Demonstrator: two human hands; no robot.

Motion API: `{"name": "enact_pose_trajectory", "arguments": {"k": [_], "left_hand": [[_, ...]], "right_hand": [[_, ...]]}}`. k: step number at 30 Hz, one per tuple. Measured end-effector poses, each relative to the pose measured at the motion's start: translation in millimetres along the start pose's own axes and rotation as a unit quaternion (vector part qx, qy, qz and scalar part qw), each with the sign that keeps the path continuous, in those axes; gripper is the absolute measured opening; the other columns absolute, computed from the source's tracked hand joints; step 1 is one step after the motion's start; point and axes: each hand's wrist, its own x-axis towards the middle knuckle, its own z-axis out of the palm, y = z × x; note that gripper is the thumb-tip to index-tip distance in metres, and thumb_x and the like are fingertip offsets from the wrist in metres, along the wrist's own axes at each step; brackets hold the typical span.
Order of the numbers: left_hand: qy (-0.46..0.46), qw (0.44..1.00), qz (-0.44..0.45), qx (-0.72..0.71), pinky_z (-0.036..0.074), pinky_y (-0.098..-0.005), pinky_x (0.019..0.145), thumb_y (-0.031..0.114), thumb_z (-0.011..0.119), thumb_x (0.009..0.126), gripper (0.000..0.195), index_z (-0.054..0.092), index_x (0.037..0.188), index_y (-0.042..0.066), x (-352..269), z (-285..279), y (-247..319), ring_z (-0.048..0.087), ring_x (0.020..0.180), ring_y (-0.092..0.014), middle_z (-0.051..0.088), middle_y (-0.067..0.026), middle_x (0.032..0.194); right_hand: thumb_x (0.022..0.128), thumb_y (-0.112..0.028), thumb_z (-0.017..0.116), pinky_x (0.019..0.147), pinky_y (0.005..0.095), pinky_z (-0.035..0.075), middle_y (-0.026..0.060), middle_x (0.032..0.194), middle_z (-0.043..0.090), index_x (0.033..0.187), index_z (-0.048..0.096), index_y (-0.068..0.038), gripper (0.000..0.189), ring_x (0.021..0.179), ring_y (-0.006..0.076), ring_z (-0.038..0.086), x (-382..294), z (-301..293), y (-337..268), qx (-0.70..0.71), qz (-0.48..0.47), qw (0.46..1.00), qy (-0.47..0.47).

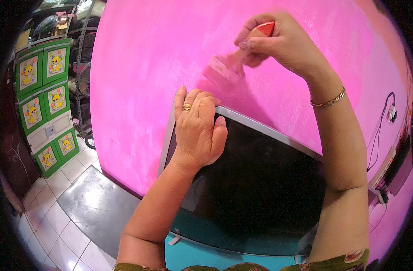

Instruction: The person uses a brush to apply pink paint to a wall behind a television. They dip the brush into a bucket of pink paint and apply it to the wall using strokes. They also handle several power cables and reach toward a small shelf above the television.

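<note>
A flat paintbrush point(226, 67) with a red-tipped handle is in my right hand point(277, 44), its bristles angled down and left, blurred by motion. It is close to the pink wall point(148, 50); whether the bristles touch the wall I cannot tell. My left hand point(199, 125), with a gold ring on one finger, grips the top edge of a flat-screen television point(260, 183) near its left corner. The television has a dark screen in a silver frame. Its foot rests on a turquoise surface point(192, 250) in front of me.
Left stands a green cabinet point(45, 84) with cartoon animal pictures, before a metal shelf rack point(84, 44) of bags. A grey mat point(98, 206) lies on white floor tiles point(64, 233). At right hang a plug and cable point(392, 113) and a power strip point(384, 166).
</note>
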Motion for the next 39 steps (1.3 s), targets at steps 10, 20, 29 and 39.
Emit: {"name": "enact_pose_trajectory", "arguments": {"k": [10, 20, 29, 39], "left_hand": [[0.003, 1.0, 0.008, 0.01, 0.02, -0.0538, 0.107, 0.018, 0.046, 0.076, 0.028, 0.052, 0.095, -0.001, 0, 1, 0, 0.052, 0.102, -0.038, 0.055, -0.0181, 0.096], [-0.002, 1.0, 0.008, 0.02, 0.019, -0.0532, 0.108, 0.019, 0.045, 0.077, 0.027, 0.051, 0.096, 0.0, -1, 0, -1, 0.052, 0.101, -0.037, 0.054, -0.018, 0.096], [-0.006, 1.0, 0.009, 0.023, 0.02, -0.053, 0.108, 0.016, 0.046, 0.076, 0.027, 0.051, 0.097, 0.0, 0, -1, 0, 0.052, 0.1, -0.036, 0.054, -0.0177, 0.096], [0.001, 1.0, 0.004, 0.014, 0.021, -0.0526, 0.107, 0.014, 0.047, 0.074, 0.026, 0.051, 0.096, 0.0, 0, 1, 0, 0.052, 0.099, -0.037, 0.054, -0.0179, 0.096]], "right_hand": [[0.07, -0.005, 0.06, 0.062, 0.0251, 0.05, 0.0122, 0.085, 0.065, 0.072, 0.058, -0.002, 0.004, 0.073, 0.0124, 0.061, -16, -20, 23, 0.0, 0.063, 0.998, 0.027], [0.068, 0.001, 0.056, 0.063, 0.0266, 0.05, 0.0086, 0.078, 0.064, 0.078, 0.064, 0.004, 0.013, 0.068, 0.0136, 0.059, -16, 16, 31, 0.046, 0.08, 0.988, -0.127], [0.072, 0.004, 0.056, 0.06, 0.0268, 0.048, 0.0049, 0.068, 0.063, 0.083, 0.067, 0.003, 0.016, 0.062, 0.0114, 0.057, 13, 22, 32, -0.25, -0.042, 0.965, -0.074], [0.07, 0.0, 0.059, 0.058, 0.027, 0.045, 0.0062, 0.061, 0.059, 0.08, 0.067, 0.002, 0.014, 0.059, 0.0101, 0.054, 16, 51, 34, -0.176, -0.086, 0.978, -0.07]]}}
